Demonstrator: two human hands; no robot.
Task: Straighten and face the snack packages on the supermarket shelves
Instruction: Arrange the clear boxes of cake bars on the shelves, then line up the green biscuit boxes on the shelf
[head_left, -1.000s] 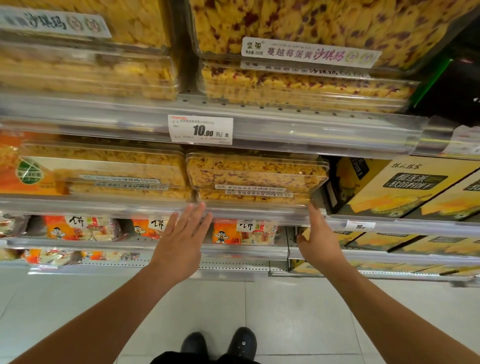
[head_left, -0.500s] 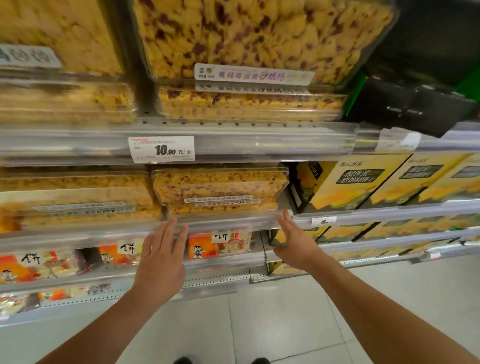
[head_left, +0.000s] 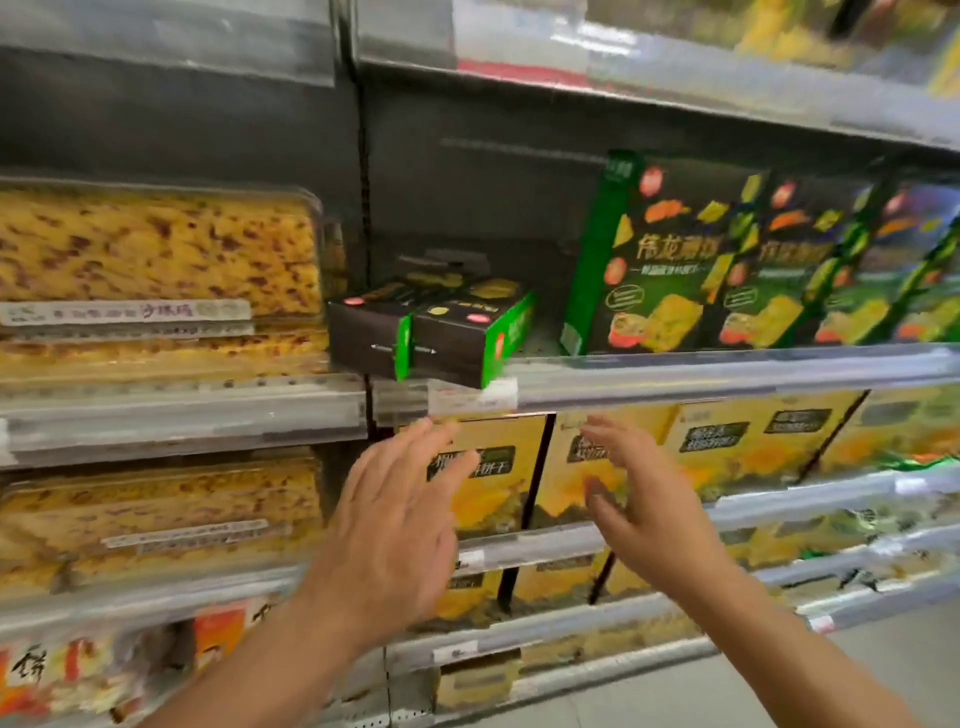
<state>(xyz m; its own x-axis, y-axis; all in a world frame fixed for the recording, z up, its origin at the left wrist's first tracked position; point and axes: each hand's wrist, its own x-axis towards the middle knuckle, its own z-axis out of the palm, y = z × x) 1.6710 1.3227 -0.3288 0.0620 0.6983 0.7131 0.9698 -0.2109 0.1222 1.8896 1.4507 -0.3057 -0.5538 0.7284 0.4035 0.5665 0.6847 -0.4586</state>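
Two dark boxes with green edges (head_left: 441, 332) lie flat and skewed on the upper shelf, their front ends sticking out over the shelf rail (head_left: 727, 371). To their right stands a row of upright dark-green snack boxes (head_left: 660, 260). My left hand (head_left: 395, 525) and my right hand (head_left: 644, 499) are raised below that rail, fingers spread and straight, holding nothing. Both hover in front of yellow boxes (head_left: 493, 473) on the shelf below. The picture is blurred.
Clear plastic trays of yellow puffed snack (head_left: 156, 254) fill the left bay on two shelves. Orange packets (head_left: 218, 634) sit lower left. More yellow boxes (head_left: 748, 441) run to the right. A dark upright post (head_left: 363, 208) divides the bays. Grey floor shows bottom right.
My view swung right and up from the tray bay to the box bay. Both hands left the tray shelf rail and rose toward the flat dark boxes.
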